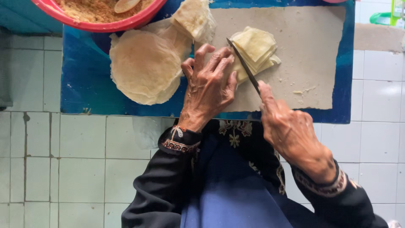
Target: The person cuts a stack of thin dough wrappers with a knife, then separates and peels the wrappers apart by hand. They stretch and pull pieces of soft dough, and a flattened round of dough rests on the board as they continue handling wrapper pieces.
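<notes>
Knife gripped by right fingers

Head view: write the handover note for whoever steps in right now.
Left hand: flat on the folded wrappers, pinning them to the board.
Right hand: grips the knife, blade across the fold.
Round wrappers are stacked at left; the red bowl of filling stands above.
Done: wrappers folded, cut under way.
Left: finish the cut; round stack uncut.
</notes>
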`<state>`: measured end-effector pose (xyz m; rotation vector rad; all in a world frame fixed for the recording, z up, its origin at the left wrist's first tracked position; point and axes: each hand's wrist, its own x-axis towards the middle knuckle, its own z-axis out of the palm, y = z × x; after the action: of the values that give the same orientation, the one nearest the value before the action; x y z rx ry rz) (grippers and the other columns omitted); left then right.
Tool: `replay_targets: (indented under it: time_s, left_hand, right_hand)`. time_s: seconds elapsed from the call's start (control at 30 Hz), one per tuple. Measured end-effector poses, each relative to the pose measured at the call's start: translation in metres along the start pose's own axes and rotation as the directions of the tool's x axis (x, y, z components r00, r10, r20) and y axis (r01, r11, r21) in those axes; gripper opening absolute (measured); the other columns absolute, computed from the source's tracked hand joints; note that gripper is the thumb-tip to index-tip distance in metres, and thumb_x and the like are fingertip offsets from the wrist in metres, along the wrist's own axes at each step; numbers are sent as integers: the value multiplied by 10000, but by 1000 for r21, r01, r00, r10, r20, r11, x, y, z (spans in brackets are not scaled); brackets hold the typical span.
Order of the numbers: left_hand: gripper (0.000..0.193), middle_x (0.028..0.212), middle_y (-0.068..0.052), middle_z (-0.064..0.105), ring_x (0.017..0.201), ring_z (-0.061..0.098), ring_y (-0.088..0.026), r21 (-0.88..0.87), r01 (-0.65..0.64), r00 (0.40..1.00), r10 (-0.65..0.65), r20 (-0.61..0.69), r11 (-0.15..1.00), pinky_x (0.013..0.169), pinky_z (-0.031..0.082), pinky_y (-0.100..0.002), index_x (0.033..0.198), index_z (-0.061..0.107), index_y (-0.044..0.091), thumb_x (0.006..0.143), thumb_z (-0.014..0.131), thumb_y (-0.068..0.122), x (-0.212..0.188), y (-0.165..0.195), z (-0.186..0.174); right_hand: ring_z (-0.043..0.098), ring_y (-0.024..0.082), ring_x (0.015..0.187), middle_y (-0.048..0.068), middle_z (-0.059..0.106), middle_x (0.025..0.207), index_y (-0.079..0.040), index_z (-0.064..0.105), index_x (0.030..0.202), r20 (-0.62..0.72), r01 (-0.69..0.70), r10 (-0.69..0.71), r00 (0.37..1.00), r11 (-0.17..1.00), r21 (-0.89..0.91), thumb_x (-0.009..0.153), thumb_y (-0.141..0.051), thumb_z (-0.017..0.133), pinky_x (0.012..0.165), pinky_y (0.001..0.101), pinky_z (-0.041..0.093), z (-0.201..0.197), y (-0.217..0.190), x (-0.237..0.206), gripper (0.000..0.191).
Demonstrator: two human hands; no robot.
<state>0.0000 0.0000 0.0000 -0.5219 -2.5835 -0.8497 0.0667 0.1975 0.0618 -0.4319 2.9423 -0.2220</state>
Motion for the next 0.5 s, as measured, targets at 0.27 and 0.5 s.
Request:
replay_targets:
  time_s: [0.27,0.5]
  left_hand:
    - [372,1345,34,628,1336,422,-254,9,24,999,-24,-28,1000,1046,300,-470,1218,697,126,879,771,262,4,-3,-2]
    - [457,1429,18,608,1384,417,-232,-10,23,1000,-23,2,1000,1106,291,-462,1306,647,110,907,778,287,1,4,-1]
  right_hand:
    - [623,361,460,211,646,747,-37,315,1565,2,11,-11,1000,1000,-5,975,-159,583,423,473,515,10,8,-15,659]
    - [651,379,530,177,690,808,-131,294,1629,110,-148,143,984,989,31,924,-187,587,485,473,546,8,15,-99,765]
